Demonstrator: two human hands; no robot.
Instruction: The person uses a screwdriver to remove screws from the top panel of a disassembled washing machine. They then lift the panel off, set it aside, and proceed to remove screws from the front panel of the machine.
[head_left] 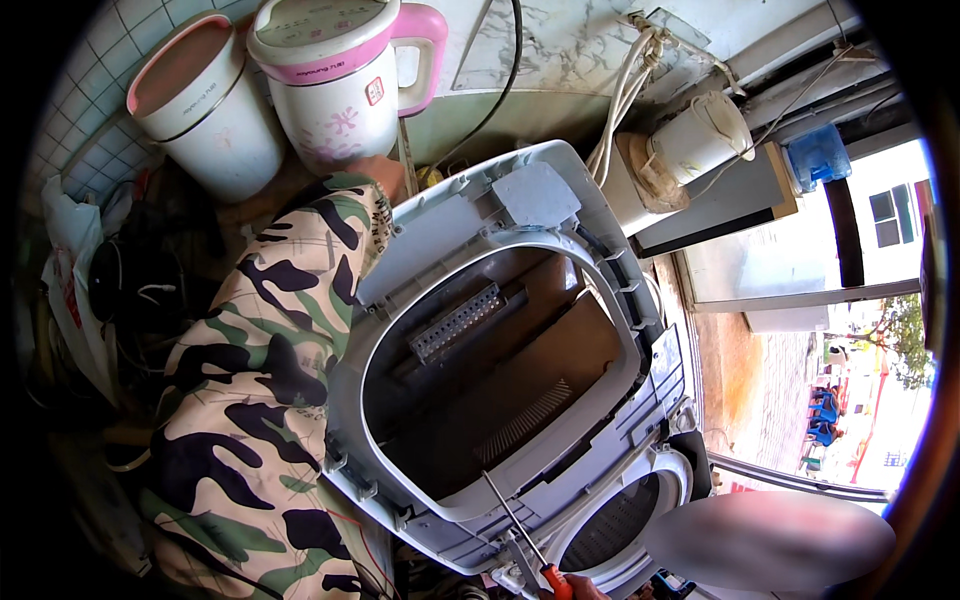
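A large grey plastic top frame point(345, 400) of what looks like a washing machine fills the middle, tilted, with a wide oval opening. Inside that opening is a dark tub with a pale perforated strip point(456, 322) on its wall. My left arm, in a camouflage sleeve, runs up along the frame's left side. My left hand point(380, 172) is at the frame's upper left edge, its fingers hidden. At the lower edge my right hand point(584, 587), partly out of view, grips a screwdriver point(556, 582) with an orange-red handle. The shaft points up across the frame's near rim.
A smaller round opening point(615, 525) with a perforated basket lies at the lower right. Two white-and-pink jug-shaped appliances point(335, 110) stand at the upper left. Bundled white cables point(622, 95) hang by the wall. A white plastic bag point(75, 270) is at the far left, a doorway at right.
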